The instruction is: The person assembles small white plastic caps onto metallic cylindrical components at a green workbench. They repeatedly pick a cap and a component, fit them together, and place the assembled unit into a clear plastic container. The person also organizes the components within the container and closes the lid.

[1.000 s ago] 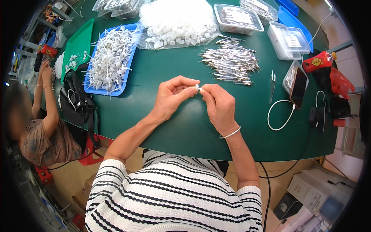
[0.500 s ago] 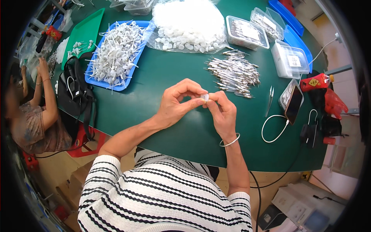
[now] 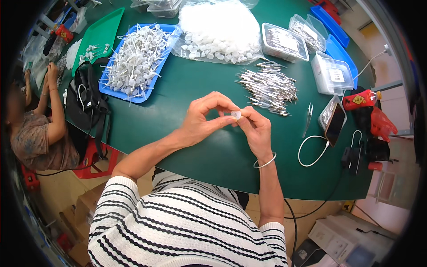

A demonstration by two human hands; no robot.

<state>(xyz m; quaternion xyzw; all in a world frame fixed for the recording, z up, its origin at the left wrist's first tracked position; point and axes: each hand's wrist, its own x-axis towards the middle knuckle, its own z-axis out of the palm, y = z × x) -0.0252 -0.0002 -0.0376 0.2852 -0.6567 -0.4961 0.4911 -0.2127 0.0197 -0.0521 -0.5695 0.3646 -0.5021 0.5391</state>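
My left hand (image 3: 202, 118) and my right hand (image 3: 255, 129) meet above the green table, both pinching one small translucent white plastic cap (image 3: 235, 115) between thumbs and forefingers. Whether anything sits inside the cap is too small to tell. Beyond my hands lies a clear bag (image 3: 213, 31) of similar white pieces. To its right is a loose pile of thin metal-and-white rods (image 3: 269, 86). At the left, a blue tray (image 3: 103, 90) is heaped with white caps that have thin stems on them.
A pair of tweezers (image 3: 308, 119), a phone (image 3: 336, 124) and a white cable (image 3: 302, 153) lie to the right. Clear boxes (image 3: 284, 42) stand farther back. A black bag (image 3: 84, 100) and a green tray (image 3: 100, 29) are at the left, where another person (image 3: 44, 133) sits.
Both hands stay on the white cap, which has turned slightly between the fingers. The whole view has shifted a little.
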